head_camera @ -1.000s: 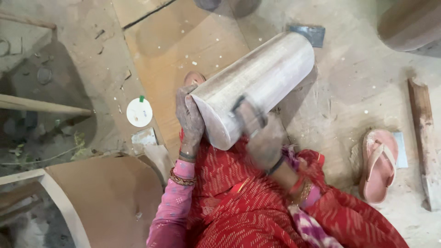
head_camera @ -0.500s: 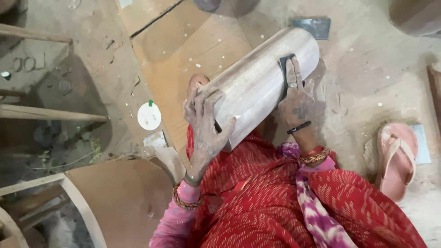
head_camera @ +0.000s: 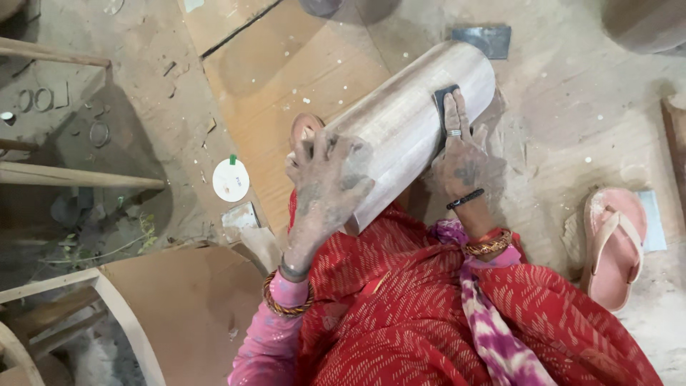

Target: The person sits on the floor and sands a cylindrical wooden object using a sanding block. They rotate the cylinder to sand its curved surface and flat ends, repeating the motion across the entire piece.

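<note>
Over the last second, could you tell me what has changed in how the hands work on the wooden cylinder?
The right hand slid its dark sanding piece from the cylinder's near end up toward the far end. The left hand shifted from the near rim to lie flat on top. The wooden cylinder stayed propped on the lap; the pink sandal remained on the floor.
</note>
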